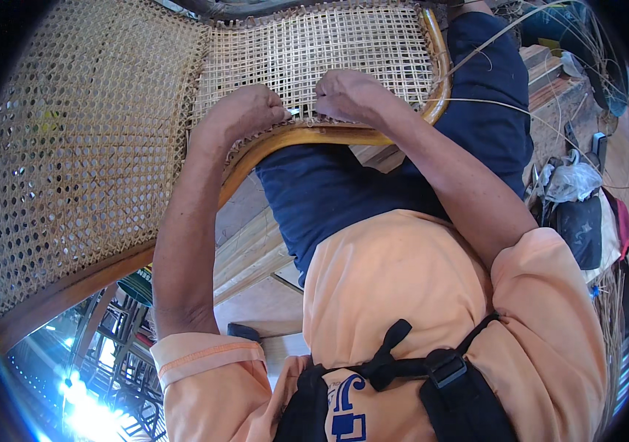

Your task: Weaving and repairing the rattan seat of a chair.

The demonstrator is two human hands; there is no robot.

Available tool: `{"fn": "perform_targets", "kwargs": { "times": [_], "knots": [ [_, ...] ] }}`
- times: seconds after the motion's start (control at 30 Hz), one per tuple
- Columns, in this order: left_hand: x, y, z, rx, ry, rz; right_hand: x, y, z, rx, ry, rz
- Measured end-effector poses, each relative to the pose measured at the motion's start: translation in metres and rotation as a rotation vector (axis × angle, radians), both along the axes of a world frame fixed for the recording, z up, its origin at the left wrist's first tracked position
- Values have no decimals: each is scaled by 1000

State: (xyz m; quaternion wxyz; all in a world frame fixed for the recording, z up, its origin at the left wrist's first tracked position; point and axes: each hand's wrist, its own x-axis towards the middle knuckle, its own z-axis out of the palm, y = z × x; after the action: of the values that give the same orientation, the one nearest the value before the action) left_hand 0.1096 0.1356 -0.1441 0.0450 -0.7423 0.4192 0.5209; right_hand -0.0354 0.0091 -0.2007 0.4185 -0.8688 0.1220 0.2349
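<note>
A chair-like frame of varnished bent wood (pixel 314 135) lies across my lap with cane webbing (pixel 322 51) stretched in it. My left hand (pixel 244 114) is closed at the webbing's near edge, beside the curved rail. A small pale tip shows at its fingers; what it belongs to is too small to make out. My right hand (pixel 351 96) is closed a little to the right, knuckles up, against the same edge. Its fingertips are hidden, so what they pinch cannot be seen. An open square weave shows between and beyond both hands.
Finished cane with round holes (pixel 93 125) fills the frame's left part. Loose cane strands (pixel 498 103) trail off to the right. Wooden boards (pixel 550 81), a clear plastic bag (pixel 572 179) and a dark pouch (pixel 578 232) lie on that side. Dark chair frames (pixel 126 339) stand at lower left.
</note>
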Motion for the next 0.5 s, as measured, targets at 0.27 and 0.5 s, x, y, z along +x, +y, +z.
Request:
{"fn": "perform_targets", "kwargs": {
  "times": [0.27,0.5],
  "knots": [
    [5,9,5,13,97,93,4,3,11,-20,153,-76],
    [-24,-20,18,63,-262,-187,-11,7,-3,-24,-111,-178]
  ]
}}
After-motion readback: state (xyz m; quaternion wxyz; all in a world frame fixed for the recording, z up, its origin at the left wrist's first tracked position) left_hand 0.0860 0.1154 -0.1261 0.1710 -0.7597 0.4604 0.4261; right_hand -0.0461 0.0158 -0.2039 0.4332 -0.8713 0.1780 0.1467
